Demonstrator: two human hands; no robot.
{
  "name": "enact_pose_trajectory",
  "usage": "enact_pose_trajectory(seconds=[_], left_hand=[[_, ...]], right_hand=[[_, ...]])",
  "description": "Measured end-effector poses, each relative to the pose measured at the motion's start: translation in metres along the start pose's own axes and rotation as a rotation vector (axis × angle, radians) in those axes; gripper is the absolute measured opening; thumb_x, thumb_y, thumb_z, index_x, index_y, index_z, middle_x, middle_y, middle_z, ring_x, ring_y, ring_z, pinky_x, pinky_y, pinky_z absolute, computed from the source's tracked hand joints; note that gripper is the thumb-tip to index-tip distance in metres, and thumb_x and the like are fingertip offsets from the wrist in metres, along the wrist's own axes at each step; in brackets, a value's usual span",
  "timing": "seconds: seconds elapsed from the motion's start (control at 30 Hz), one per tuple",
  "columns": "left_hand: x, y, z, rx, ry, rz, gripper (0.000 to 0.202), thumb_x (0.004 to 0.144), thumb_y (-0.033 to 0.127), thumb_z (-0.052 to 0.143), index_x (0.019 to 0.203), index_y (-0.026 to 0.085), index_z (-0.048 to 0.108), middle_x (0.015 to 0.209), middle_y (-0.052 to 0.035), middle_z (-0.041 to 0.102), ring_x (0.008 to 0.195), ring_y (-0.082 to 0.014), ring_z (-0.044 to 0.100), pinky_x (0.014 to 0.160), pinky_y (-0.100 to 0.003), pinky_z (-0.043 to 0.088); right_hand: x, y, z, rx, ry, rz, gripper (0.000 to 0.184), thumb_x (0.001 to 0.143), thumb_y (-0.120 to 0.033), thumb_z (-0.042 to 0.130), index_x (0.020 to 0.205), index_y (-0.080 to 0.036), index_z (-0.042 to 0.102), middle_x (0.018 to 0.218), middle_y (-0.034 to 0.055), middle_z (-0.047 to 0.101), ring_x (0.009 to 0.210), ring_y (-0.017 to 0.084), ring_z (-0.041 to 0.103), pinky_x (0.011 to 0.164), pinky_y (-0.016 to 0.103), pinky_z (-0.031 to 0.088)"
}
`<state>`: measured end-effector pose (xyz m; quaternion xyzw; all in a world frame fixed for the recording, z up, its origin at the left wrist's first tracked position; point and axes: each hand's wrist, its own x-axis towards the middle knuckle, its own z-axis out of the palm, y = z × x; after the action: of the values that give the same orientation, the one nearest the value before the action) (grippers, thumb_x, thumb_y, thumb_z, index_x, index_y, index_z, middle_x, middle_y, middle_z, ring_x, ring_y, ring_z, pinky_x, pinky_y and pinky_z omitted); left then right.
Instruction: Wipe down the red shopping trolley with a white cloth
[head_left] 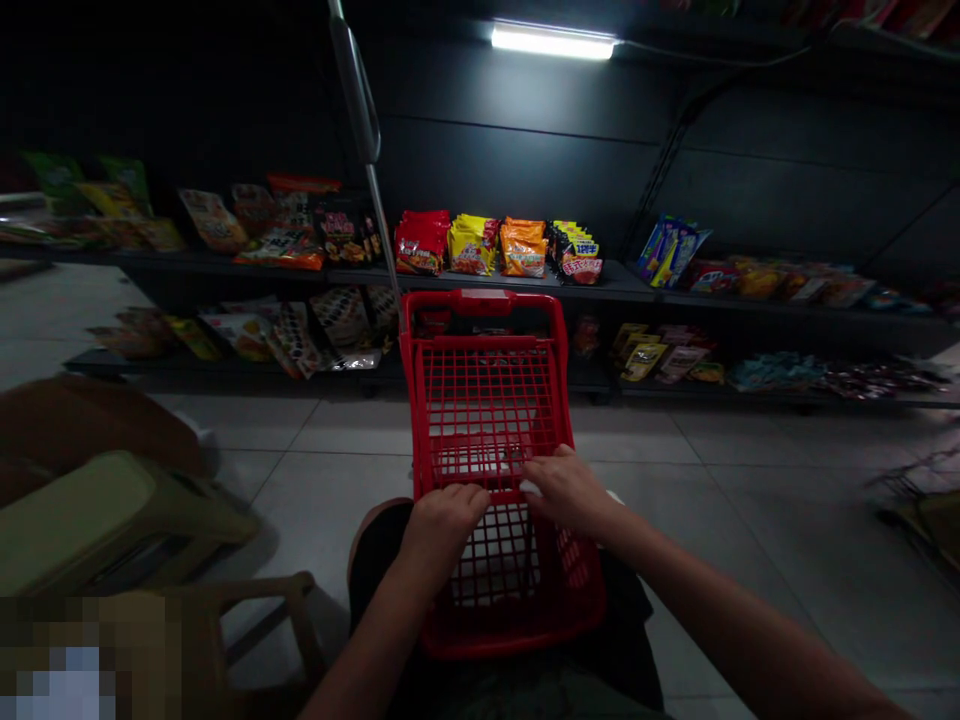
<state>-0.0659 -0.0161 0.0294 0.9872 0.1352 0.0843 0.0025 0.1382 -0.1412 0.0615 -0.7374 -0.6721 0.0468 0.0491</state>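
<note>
Left of the red plastic shopping basket point(484, 342), an olive plastic stool point(112, 520) and a wooden chair frame point(255, 605) stand close; the chair's hard rail could snag the basket if it swings that way. At the basket's near rim, the left hand point(444, 525) and the right hand point(566, 490) are closed, curled around the smooth grid. The basket sits on dark shorts point(382, 545); a lapse of grip could tip it onto the tile floor point(739, 500), right of the basket. Beyond it, a dark metal shelf point(622, 285) carries glossy snack packets point(472, 245).
</note>
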Motion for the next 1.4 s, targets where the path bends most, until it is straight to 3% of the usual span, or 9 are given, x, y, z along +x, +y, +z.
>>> enact_pose_trajectory(seconds=[0.23, 0.47, 0.63, 0.87, 1.03, 1.13, 1.2, 1.27, 1.4], left_hand=[[0.002, 0.000, 0.004, 0.047, -0.069, -0.002, 0.018, 0.091, 0.013, 0.053, 0.103, 0.020, 0.065, 0.090, -0.0049, 0.071, 0.080, -0.0210, 0.068, 0.067, -0.030, 0.050], [-0.007, -0.001, 0.005, 0.106, 0.006, 0.010, 0.032, 0.088, 0.008, 0.054, 0.111, 0.024, 0.068, 0.090, -0.0069, 0.073, 0.079, -0.0205, 0.068, 0.066, -0.028, 0.050], [-0.008, -0.002, 0.005, 0.046, 0.059, 0.008, 0.016, 0.090, 0.011, 0.054, 0.093, 0.020, 0.068, 0.080, -0.0045, 0.071, 0.072, -0.0181, 0.066, 0.062, -0.026, 0.048], [-0.007, -0.005, 0.006, -0.054, 0.185, 0.057, 0.012, 0.090, 0.010, 0.057, 0.093, 0.020, 0.063, 0.099, -0.0024, 0.074, 0.085, -0.0182, 0.068, 0.068, -0.028, 0.050], [-0.005, -0.005, 0.011, -0.022, 0.174, 0.053, 0.011, 0.091, 0.012, 0.056, 0.095, 0.020, 0.063, 0.092, -0.0019, 0.073, 0.081, -0.0177, 0.067, 0.068, -0.028, 0.050], [-0.005, -0.005, 0.013, 0.018, 0.166, 0.040, 0.012, 0.090, 0.011, 0.056, 0.094, 0.020, 0.064, 0.084, -0.0018, 0.071, 0.076, -0.0173, 0.066, 0.066, -0.027, 0.050], [-0.005, -0.005, 0.013, 0.022, 0.177, 0.038, 0.013, 0.089, 0.009, 0.057, 0.094, 0.020, 0.064, 0.084, -0.0015, 0.072, 0.075, -0.0172, 0.066, 0.064, -0.027, 0.049], [-0.005, -0.005, 0.013, 0.001, 0.194, 0.040, 0.014, 0.088, 0.008, 0.057, 0.092, 0.020, 0.063, 0.088, -0.0012, 0.073, 0.077, -0.0173, 0.067, 0.064, -0.027, 0.049], [-0.004, -0.006, 0.014, -0.029, 0.242, 0.047, 0.017, 0.089, 0.005, 0.054, 0.088, 0.020, 0.063, 0.094, -0.0013, 0.074, 0.081, -0.0161, 0.067, 0.066, -0.026, 0.050]], right_hand=[[0.078, -0.038, 0.009, 0.168, -0.030, -0.046, 0.023, 0.094, -0.035, 0.052, 0.104, -0.020, 0.065, 0.102, 0.0060, 0.074, 0.089, 0.020, 0.066, 0.074, 0.029, 0.038], [0.120, -0.073, 0.000, 0.347, -0.083, -0.446, 0.023, 0.097, -0.037, 0.054, 0.111, -0.025, 0.069, 0.110, 0.0000, 0.072, 0.099, 0.016, 0.064, 0.082, 0.024, 0.041], [0.093, -0.034, -0.021, 0.277, -0.216, -0.422, 0.021, 0.095, -0.037, 0.059, 0.109, -0.030, 0.072, 0.110, -0.0020, 0.074, 0.103, 0.017, 0.066, 0.086, 0.027, 0.042], [0.033, 0.042, -0.043, 0.257, -0.354, -0.346, 0.018, 0.083, -0.020, 0.071, 0.096, -0.031, 0.076, 0.095, -0.0043, 0.075, 0.087, 0.012, 0.068, 0.076, 0.021, 0.041], [0.041, 0.013, -0.017, 0.216, -0.119, -0.379, 0.017, 0.091, -0.028, 0.065, 0.106, -0.026, 0.071, 0.102, 0.0012, 0.071, 0.095, 0.015, 0.063, 0.082, 0.026, 0.039], [0.073, -0.009, -0.001, 0.094, 0.015, -0.410, 0.018, 0.093, -0.035, 0.063, 0.105, -0.024, 0.069, 0.100, 0.0033, 0.068, 0.094, 0.017, 0.060, 0.085, 0.031, 0.035], [0.103, -0.006, -0.002, 0.031, 0.087, -0.407, 0.019, 0.095, -0.038, 0.059, 0.106, -0.024, 0.068, 0.099, 0.0040, 0.067, 0.095, 0.018, 0.058, 0.088, 0.033, 0.032], [0.136, 0.009, -0.013, -0.014, 0.181, -0.288, 0.022, 0.098, -0.039, 0.055, 0.107, -0.024, 0.068, 0.102, 0.0055, 0.065, 0.098, 0.020, 0.057, 0.090, 0.034, 0.031], [0.180, 0.032, -0.035, -0.043, 0.356, 0.161, 0.030, 0.101, -0.038, 0.046, 0.117, -0.021, 0.064, 0.114, 0.0116, 0.062, 0.108, 0.025, 0.054, 0.091, 0.036, 0.033]])
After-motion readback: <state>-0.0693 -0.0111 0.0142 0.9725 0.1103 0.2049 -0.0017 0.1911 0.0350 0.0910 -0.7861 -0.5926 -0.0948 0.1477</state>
